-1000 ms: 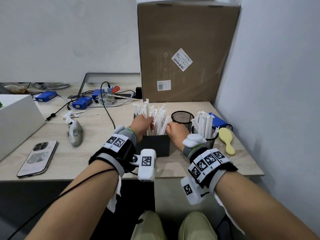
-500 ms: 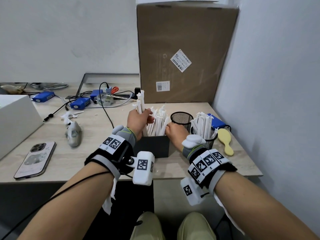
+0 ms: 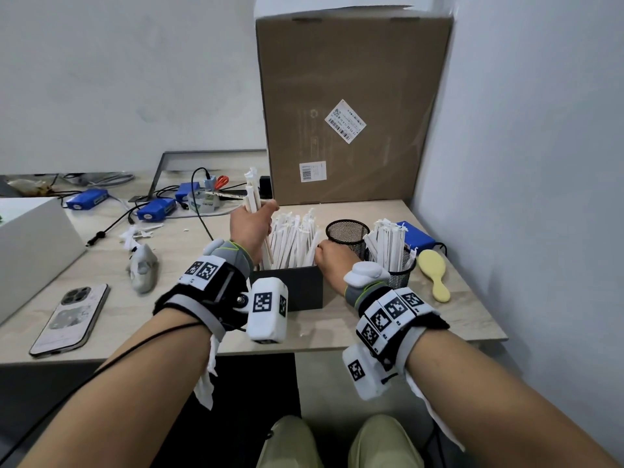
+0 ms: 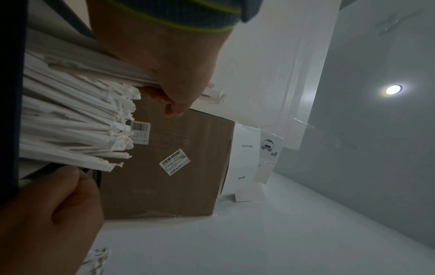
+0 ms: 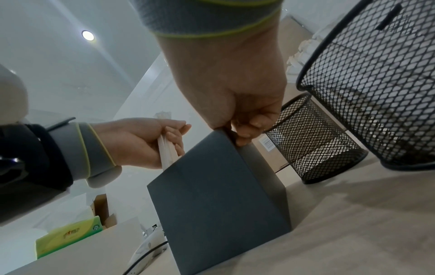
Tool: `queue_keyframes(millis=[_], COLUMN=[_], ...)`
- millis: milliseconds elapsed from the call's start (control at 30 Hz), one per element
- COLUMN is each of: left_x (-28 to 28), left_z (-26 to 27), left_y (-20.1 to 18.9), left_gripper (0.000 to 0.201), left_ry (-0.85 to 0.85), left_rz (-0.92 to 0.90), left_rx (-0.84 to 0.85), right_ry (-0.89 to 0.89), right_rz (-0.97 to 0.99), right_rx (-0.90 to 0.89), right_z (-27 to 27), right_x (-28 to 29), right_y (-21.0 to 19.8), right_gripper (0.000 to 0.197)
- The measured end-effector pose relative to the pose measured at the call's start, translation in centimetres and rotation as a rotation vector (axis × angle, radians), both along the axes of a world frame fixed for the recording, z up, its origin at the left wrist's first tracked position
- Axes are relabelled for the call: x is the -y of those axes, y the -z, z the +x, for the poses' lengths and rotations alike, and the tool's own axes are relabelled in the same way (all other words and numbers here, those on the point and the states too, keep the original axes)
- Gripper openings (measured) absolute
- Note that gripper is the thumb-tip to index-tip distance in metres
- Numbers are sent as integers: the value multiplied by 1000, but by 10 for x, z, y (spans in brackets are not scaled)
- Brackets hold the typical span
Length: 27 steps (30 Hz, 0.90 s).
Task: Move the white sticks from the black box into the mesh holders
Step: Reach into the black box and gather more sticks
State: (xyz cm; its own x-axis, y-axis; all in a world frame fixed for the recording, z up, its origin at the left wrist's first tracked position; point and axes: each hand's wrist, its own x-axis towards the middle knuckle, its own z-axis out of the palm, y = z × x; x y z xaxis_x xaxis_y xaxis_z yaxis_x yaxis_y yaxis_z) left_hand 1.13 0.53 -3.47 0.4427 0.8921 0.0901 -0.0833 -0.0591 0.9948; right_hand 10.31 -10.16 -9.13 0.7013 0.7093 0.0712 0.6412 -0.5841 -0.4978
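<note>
The black box [image 3: 290, 287] stands at the table's front, packed with white sticks [image 3: 295, 238]. My left hand [image 3: 251, 226] grips a small bundle of white sticks [image 3: 252, 194] and holds it raised above the box's left side; the bundle's lower ends are still inside. My right hand [image 3: 332, 261] grips the box's right front corner [image 5: 226, 134]. An empty mesh holder [image 3: 346, 233] stands just right of the box. A second mesh holder [image 3: 400, 276], nearer the right edge, holds several white sticks [image 3: 388, 241].
A tall cardboard carton [image 3: 351, 113] stands behind the box against the wall. A yellow hairbrush [image 3: 435, 276] lies at the right. A phone [image 3: 69, 319], a grey object [image 3: 143, 270], blue devices [image 3: 155, 211] and cables occupy the left of the table [image 3: 456, 325].
My left hand has risen, drawing a bundle of white sticks up out of the black box. My right hand has stayed on the box's corner.
</note>
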Motion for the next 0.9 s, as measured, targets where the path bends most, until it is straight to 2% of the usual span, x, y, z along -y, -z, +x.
queue_keyframes(millis=[233,300,367,433,500,567,633,733,900], left_x=[-2,-4,-5,-7,-8,-7,-3,10,27], left_z=[2,2,2,0,1,3,6,11,15], left_y=[5,1,-5,-14,-23,-32,-38,-39,-30], left_gripper=[22,24,26,26,23,23,24,24,17], left_ry=[-25,-20,-1,29,88,145,182,216,207], left_rz=[-29,-63,-126,-186,-243,-299,-329,-324,-288], left_rx=[55,126,267,416,530,623,690,711,688], right_ry=[-60,3,102,198,221,180,126,78,-12], right_rz=[70,188,396,667,896,999,1019,1041,1018], right_rx=[-11,-18,-92,-324,-652,-933,-1129,-1315,-1470], right_z=[-1,-2,-4,-6,-9,-13,-17,-24,-33], right_x=[13,18,19,18,17,16,11,2,-3], right_y=[-4,-9,-17,-28,-40,-49,-54,-59,-59], right_gripper=[38,42,41,34,27,28,37,59,72])
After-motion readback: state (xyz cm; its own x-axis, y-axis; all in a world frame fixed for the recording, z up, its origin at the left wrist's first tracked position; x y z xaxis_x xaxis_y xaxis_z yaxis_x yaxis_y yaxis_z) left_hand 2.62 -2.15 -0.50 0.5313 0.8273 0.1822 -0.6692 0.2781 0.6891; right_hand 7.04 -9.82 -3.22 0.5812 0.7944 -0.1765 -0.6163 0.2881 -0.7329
